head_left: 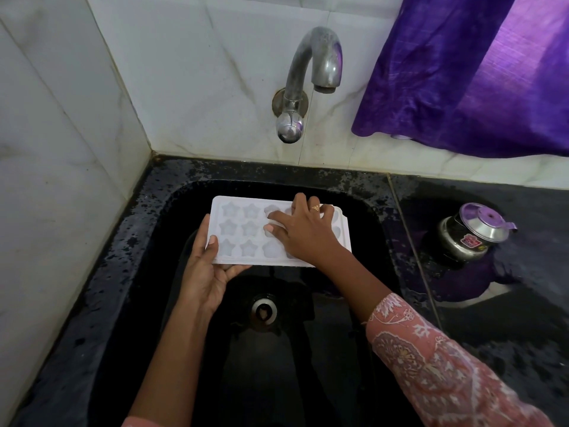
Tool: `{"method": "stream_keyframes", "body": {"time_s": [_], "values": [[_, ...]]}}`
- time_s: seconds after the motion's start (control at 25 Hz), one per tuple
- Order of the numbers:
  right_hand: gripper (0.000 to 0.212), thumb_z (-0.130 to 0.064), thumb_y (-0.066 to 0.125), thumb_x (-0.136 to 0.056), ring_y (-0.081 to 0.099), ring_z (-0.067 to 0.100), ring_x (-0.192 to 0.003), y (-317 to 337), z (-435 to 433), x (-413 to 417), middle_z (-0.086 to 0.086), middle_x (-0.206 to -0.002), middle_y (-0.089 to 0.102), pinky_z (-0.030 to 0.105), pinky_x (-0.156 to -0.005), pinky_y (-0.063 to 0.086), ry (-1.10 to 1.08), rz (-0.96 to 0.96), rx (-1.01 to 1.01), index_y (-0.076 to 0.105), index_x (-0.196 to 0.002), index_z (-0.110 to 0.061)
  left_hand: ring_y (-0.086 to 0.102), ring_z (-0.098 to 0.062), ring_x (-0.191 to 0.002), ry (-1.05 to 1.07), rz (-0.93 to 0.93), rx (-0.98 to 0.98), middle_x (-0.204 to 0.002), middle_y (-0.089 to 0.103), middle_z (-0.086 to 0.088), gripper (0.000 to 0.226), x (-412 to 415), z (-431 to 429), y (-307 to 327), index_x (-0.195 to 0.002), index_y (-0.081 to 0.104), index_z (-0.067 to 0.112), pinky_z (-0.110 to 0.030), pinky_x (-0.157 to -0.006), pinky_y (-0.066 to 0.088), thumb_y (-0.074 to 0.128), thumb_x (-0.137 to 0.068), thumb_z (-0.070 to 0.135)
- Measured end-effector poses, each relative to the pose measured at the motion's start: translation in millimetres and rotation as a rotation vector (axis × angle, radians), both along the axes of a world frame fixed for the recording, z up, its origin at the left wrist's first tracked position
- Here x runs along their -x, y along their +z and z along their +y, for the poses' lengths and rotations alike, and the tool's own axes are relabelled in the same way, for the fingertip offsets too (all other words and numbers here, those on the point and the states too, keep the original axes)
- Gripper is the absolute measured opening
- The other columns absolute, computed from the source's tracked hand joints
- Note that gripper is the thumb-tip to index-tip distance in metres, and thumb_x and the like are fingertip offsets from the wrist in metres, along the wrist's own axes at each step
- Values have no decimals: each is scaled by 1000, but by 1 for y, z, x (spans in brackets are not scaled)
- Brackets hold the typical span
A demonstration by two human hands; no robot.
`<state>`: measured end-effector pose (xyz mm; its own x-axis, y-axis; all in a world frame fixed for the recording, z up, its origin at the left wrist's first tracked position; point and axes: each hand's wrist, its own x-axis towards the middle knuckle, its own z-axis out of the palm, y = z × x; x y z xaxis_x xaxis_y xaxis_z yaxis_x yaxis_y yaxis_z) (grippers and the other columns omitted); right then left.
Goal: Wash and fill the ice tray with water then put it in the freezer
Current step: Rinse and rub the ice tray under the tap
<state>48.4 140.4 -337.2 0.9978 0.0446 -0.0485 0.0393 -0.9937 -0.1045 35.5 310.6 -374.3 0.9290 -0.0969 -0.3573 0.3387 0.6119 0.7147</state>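
A white ice tray with star-shaped and rounded cavities is held level over the black sink. My left hand grips the tray's near left corner, thumb on top and fingers underneath. My right hand lies spread on the tray's right half, fingertips pressed into the cavities, a ring on one finger. The hand covers the right cavities. A metal tap juts from the tiled wall above the sink, and no water runs from it.
The sink drain lies below the tray. A wet black counter surrounds the sink. A small steel pot with a lid stands on the counter at the right. A purple curtain hangs at the upper right.
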Motion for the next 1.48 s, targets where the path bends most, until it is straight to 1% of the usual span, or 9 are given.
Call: {"method": "stream_keyframes", "body": {"time_s": [0.16,0.28,0.4,0.6,0.84,1.04,1.2,1.32,1.48], "values": [[37,-45,34,-97,33,27,-114,3,2,0,8,-125,35,43,-98,21,-35,-72,-20,45,-130,-31,60,-21,-104,2,5,21,-120,58,3,44,1,-3,1,-141,38,28,-39,-62,59,38,-99,15],[37,-40,36,-97,34,26,-110,7,9,1,8,-121,36,42,-95,22,11,-126,-67,42,-133,-31,60,-20,-104,6,0,30,-120,58,4,45,1,-5,1,-143,36,26,-38,-61,59,38,-99,15],[38,-40,34,-98,34,26,-110,5,16,-1,9,-122,36,42,-95,24,69,-91,-30,42,-135,-33,61,-21,-104,5,7,53,-119,59,3,45,1,-7,2,-142,37,26,-39,-61,59,37,-99,14],[40,-44,34,-97,35,27,-111,-1,23,-8,8,-123,36,42,-92,24,44,-66,-35,44,-133,-32,61,-21,-103,3,11,57,-120,59,2,43,2,-8,2,-139,40,28,-38,-59,59,37,-99,14],[41,-48,33,-97,36,28,-111,-5,23,-8,10,-125,37,42,-92,25,37,-61,-19,44,-133,-34,62,-20,-102,-3,3,33,-119,59,4,42,-1,-4,1,-139,41,29,-40,-61,59,38,-99,14],[38,-47,38,-96,38,32,-115,-3,21,-8,12,-126,41,47,-98,22,22,-134,11,55,-124,-29,61,-22,-104,-6,0,20,-125,57,0,43,2,-8,0,-141,38,26,-38,-60,59,37,-99,15],[42,-50,32,-96,33,29,-118,1,24,-10,10,-130,36,45,-100,20,13,-85,9,49,-130,-31,60,-23,-106,-4,7,68,-126,56,-2,45,3,-9,0,-143,36,24,-39,-60,59,36,-100,14],[43,-52,31,-95,32,29,-118,2,24,-12,9,-129,35,45,-98,22,18,-58,-7,49,-130,-33,60,-24,-107,-13,-8,56,-130,54,-4,45,3,-9,1,-143,36,24,-40,-61,59,36,-99,14],[42,-54,33,-94,33,28,-116,2,21,-14,8,-126,37,44,-96,23,17,-19,-40,49,-128,-36,60,-23,-104,5,5,57,-128,54,-4,44,0,-10,3,-142,37,24,-39,-58,59,36,-99,14]]}}
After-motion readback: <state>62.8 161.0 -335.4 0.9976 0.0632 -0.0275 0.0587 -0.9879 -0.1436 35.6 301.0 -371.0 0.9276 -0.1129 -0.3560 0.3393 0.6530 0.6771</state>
